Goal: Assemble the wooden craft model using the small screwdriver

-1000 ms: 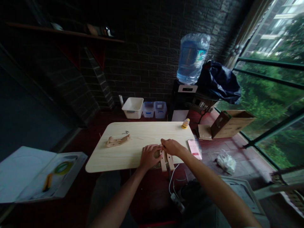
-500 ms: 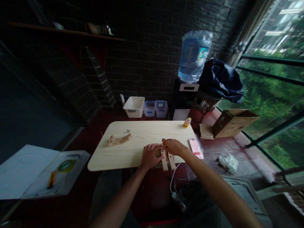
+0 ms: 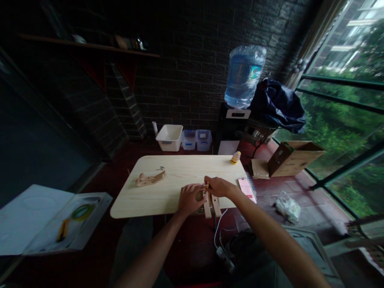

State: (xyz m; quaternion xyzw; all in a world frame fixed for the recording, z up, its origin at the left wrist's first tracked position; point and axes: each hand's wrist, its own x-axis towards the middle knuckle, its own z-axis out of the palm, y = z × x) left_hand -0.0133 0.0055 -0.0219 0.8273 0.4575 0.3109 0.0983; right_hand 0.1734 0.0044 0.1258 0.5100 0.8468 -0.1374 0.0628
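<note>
At the table's near edge, my left hand (image 3: 191, 198) is closed around the end of a wooden assembly with two parallel slats (image 3: 207, 209), its fingers laid across the wood. The slats jut over the edge toward me and show dark holes. My right hand (image 3: 218, 187) bends over the same assembly, its fingers pinching a small yellow tool (image 3: 207, 186); the tool's lower end and exact kind are hidden. Farther left on the table lies another wooden piece (image 3: 150, 179), angled and with holes. Behind it are small dark metal parts (image 3: 161, 168), too small to name.
The pale table (image 3: 177, 168) also bears a yellow-based bottle (image 3: 235, 158) and a phone (image 3: 247, 189) at its right. An open case (image 3: 87, 224) stands to the left. White cables (image 3: 220, 240) hang at the right. Plastic bins (image 3: 169, 138) and a water dispenser (image 3: 237, 114) stand behind.
The view has tilted up slightly, so the scene sits a little lower. Both hands stay on the wooden assembly; the yellow tool shows a bit more between my right fingers.
</note>
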